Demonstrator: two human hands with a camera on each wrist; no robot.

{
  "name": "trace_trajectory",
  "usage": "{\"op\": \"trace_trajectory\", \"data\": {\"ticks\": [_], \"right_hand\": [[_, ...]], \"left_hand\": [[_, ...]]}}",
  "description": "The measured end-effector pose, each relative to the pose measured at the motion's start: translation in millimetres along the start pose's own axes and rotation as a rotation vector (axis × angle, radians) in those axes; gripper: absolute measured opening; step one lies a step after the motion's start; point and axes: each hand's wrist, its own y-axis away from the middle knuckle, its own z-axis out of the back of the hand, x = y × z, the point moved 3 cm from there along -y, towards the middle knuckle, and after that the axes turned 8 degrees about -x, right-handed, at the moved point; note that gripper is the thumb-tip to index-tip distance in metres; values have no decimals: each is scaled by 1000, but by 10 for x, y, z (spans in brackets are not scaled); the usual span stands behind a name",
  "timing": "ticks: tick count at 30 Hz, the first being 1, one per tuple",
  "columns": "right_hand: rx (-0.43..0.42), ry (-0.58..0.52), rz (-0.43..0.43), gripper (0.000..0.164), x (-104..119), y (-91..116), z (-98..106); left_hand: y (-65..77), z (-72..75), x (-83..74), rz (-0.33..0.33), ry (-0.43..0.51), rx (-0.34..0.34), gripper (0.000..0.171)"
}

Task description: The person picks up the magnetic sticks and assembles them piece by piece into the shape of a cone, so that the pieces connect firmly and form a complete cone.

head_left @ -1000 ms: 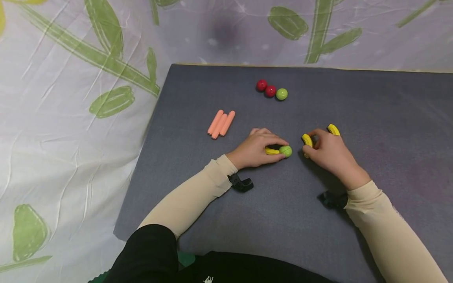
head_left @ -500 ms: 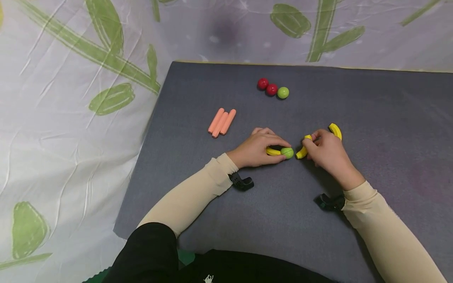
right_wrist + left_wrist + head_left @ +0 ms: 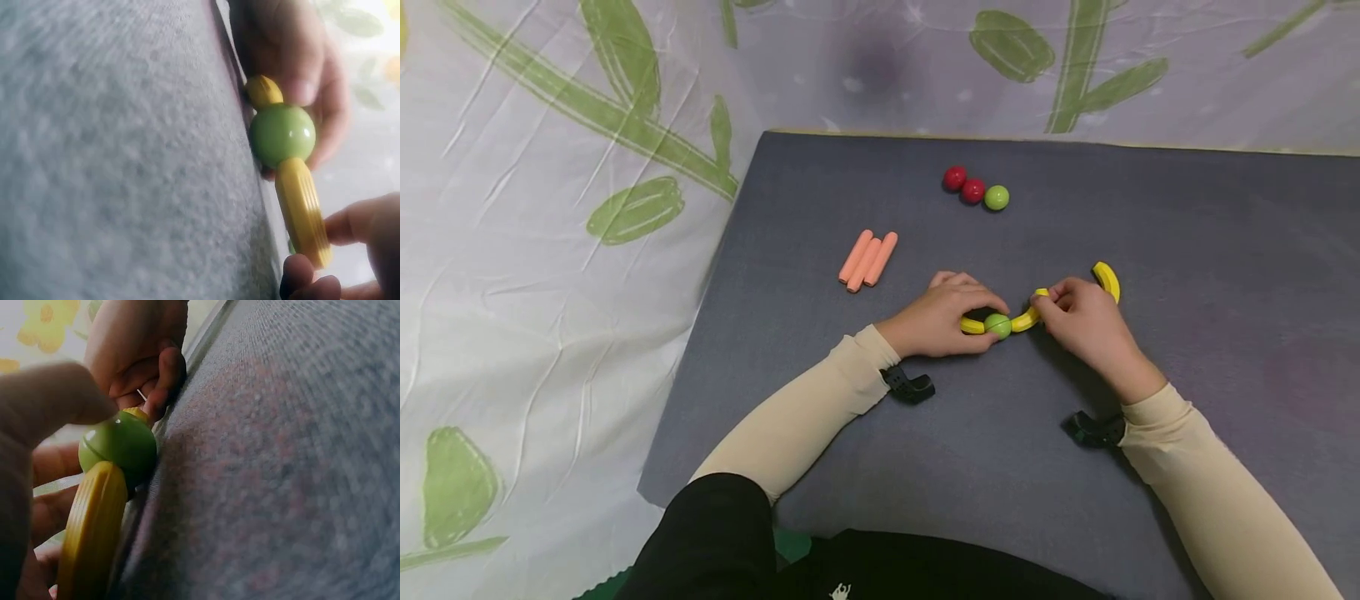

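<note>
My left hand (image 3: 936,318) pinches a glossy green ball (image 3: 997,326) between thumb and fingers on the grey table. A short yellow toy banana (image 3: 94,531) lies under that hand, one end against the ball in the left wrist view. From the other side, my right hand (image 3: 1088,323) pinches a second yellow toy banana (image 3: 303,209) by its outer end; its inner end meets the ball, so the three pieces form a row. Beyond the right hand lies a third toy banana (image 3: 1107,281), partly covered by that hand in the head view.
Three pink sticks (image 3: 867,261) lie side by side to the left of the hands. Farther back, two red balls (image 3: 973,191) and another green ball (image 3: 997,197) sit in a line. The table (image 3: 820,183) meets a leaf-patterned sheet (image 3: 880,75) at its back edge.
My right hand has turned its toy banana and moved it left, from apart from the green ball to up against it. The left hand stays around the ball with little movement.
</note>
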Motion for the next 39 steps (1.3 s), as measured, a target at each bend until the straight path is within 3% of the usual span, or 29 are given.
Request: {"op": "trace_trajectory", "data": {"ticks": [7,13,17,22,31,39], "right_hand": [[21,17,41,36,81,11,-88],[22,36,106,45,149,-36,-97],[-31,87,142,50,237,-162,1],[-62,136,155,45,366,-517,126],[40,190,181,53,460,-1174,116],[95,236,207,68,532,-1403,-32]], "left_hand": [[42,-42,-156,12,-298,-60,35],[108,-63,-205,54,-409,-108,26],[133,-59,-166,64,-412,-142,24],[141,-55,-113,53,-354,-178,22],[131,-46,-68,7,-335,-211,21],[158,-62,-69,13,-338,-193,23]]}}
